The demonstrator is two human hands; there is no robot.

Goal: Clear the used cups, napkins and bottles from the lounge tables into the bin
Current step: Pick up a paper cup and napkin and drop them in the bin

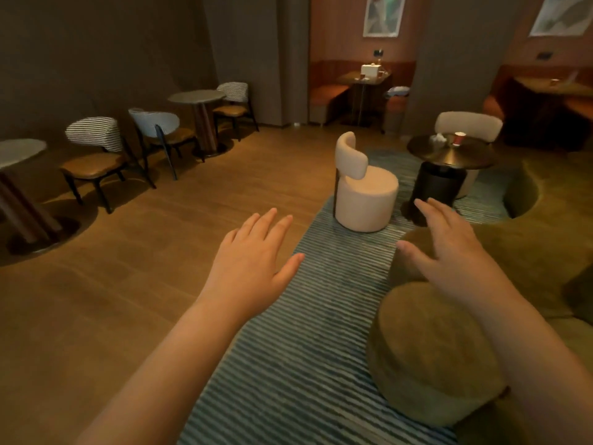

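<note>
Dim lounge, wood floor; a blue striped rug [305, 348] runs forward underfoot. Olive round seat [426, 354] at the rug's near right edge. Both bare arms stretch forward. Left hand [253, 261] hangs over the rug's left edge, fingers straight and spread, holding nothing. Right hand [449, 252] hangs above the olive seating, fingers straight, slightly apart, empty. Beyond: cream tub chair [365, 194] on the rug, then a dark round table [449, 157]. Red paper cup [459, 138] stands upright near the table's far edge, with a crumpled napkin [439, 138] just beside it, leftward. Both well apart from the hands.
</note>
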